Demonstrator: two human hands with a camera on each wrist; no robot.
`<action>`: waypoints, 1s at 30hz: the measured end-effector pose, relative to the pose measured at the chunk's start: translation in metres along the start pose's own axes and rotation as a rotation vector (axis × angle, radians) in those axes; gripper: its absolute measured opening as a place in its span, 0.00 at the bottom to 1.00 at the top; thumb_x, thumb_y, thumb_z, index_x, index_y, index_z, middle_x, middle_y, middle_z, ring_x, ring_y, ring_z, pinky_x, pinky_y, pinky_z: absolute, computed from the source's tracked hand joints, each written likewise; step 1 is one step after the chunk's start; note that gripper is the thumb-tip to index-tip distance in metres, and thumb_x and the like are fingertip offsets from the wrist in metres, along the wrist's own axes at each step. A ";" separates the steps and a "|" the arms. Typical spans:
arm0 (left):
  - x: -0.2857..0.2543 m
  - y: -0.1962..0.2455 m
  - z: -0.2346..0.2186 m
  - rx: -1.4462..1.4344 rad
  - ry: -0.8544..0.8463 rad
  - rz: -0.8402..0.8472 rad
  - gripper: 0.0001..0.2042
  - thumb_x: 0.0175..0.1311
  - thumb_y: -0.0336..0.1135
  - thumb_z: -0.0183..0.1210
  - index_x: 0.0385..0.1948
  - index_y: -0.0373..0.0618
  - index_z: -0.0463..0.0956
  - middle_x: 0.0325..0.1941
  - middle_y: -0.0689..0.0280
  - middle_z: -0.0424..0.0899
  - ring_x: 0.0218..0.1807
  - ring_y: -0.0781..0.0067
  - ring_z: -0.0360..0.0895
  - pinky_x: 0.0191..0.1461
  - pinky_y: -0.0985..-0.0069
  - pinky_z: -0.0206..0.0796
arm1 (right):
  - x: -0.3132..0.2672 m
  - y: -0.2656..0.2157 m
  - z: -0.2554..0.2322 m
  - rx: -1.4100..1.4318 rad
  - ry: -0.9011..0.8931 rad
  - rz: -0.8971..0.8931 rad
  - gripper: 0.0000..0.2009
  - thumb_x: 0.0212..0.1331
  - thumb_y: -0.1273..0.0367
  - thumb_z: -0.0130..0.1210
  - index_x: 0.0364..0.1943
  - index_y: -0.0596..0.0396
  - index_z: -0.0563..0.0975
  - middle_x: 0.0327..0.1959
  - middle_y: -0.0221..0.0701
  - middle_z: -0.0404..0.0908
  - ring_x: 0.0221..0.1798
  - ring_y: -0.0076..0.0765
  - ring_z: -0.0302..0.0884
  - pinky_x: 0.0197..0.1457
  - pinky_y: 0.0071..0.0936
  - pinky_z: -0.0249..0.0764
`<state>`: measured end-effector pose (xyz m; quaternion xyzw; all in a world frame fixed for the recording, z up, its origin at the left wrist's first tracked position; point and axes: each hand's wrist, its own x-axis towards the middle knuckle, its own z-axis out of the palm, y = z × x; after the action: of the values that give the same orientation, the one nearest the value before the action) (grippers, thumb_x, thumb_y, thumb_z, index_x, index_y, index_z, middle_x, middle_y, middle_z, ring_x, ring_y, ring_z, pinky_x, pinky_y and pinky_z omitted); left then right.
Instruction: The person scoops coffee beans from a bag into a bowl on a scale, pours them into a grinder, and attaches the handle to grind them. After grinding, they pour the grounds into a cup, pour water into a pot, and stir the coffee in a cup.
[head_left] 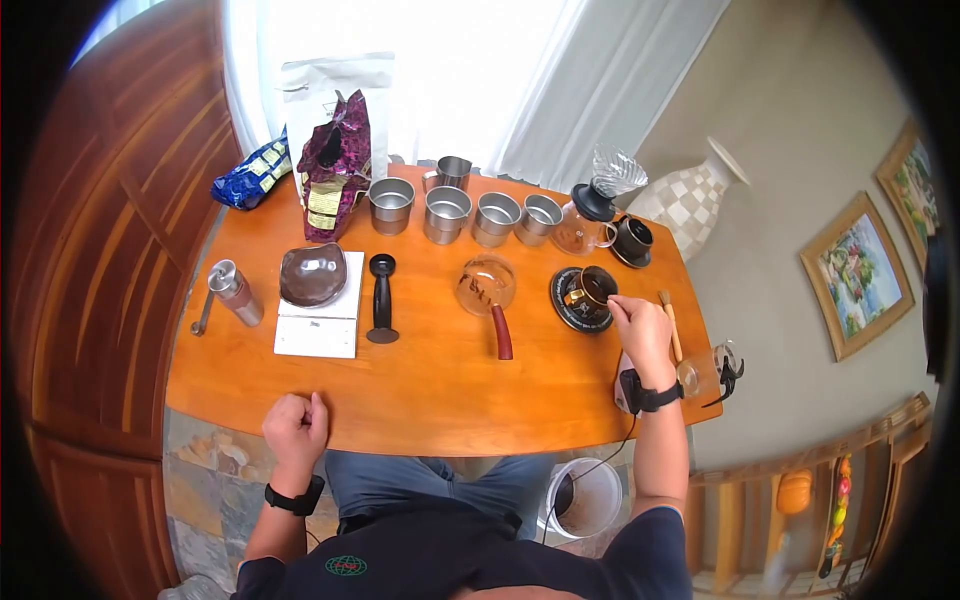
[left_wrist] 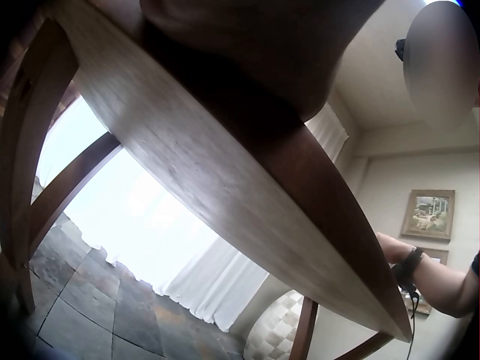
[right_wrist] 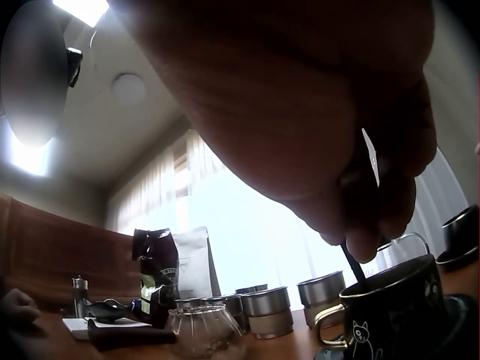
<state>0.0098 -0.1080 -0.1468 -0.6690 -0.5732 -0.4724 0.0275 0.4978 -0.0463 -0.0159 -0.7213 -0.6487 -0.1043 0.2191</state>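
At the right of the table my right hand (head_left: 642, 328) pinches a thin dark rod (right_wrist: 354, 264). The rod's lower end goes into a black cup (right_wrist: 394, 304) with a gold handle and a cat drawing; what is at that end is hidden inside. Under the cup is a black saucer (head_left: 566, 318) with lettering round its rim. My left hand (head_left: 296, 430) rests at the table's front edge, fingers loosely curled, holding nothing. Nearest to it is a white scale (head_left: 316, 338) bearing a dark, shallow bowl (head_left: 313, 275).
A glass pot (head_left: 487, 285) with a red handle stands mid-table, beside a black tamper-like tool (head_left: 382, 300). Several metal cups (head_left: 497, 220) line the back, next to a glass dripper (head_left: 617, 170). Left are a grinder (head_left: 235, 293) and coffee bags (head_left: 335, 165). A white bin (head_left: 585, 497) stands below.
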 end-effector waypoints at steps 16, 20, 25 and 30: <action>0.001 0.001 -0.001 -0.010 0.007 0.008 0.17 0.58 0.23 0.67 0.16 0.44 0.66 0.16 0.62 0.67 0.18 0.59 0.68 0.24 0.66 0.59 | 0.001 0.006 0.001 -0.031 -0.007 0.025 0.09 0.63 0.64 0.64 0.40 0.53 0.89 0.34 0.43 0.88 0.38 0.52 0.86 0.42 0.39 0.80; 0.002 0.001 0.000 -0.023 0.007 0.021 0.17 0.58 0.23 0.67 0.16 0.44 0.66 0.15 0.62 0.67 0.18 0.58 0.68 0.23 0.66 0.59 | 0.006 0.015 0.013 -0.024 0.049 -0.011 0.10 0.63 0.63 0.64 0.40 0.52 0.89 0.35 0.43 0.88 0.38 0.52 0.87 0.41 0.38 0.80; 0.004 0.003 -0.002 -0.011 0.006 0.011 0.17 0.58 0.23 0.67 0.15 0.44 0.66 0.15 0.62 0.67 0.18 0.58 0.67 0.23 0.66 0.58 | 0.005 0.022 0.013 -0.060 0.038 0.064 0.09 0.63 0.63 0.64 0.41 0.51 0.89 0.36 0.43 0.88 0.38 0.51 0.87 0.40 0.39 0.80; 0.000 0.000 0.001 -0.022 -0.007 0.013 0.18 0.59 0.23 0.66 0.15 0.43 0.65 0.15 0.61 0.67 0.18 0.58 0.67 0.23 0.65 0.58 | -0.010 0.023 0.017 0.007 0.029 0.079 0.10 0.63 0.63 0.64 0.43 0.48 0.89 0.31 0.40 0.87 0.34 0.49 0.86 0.38 0.40 0.79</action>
<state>0.0100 -0.1071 -0.1471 -0.6748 -0.5635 -0.4761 0.0212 0.5170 -0.0491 -0.0401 -0.7441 -0.6167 -0.1036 0.2351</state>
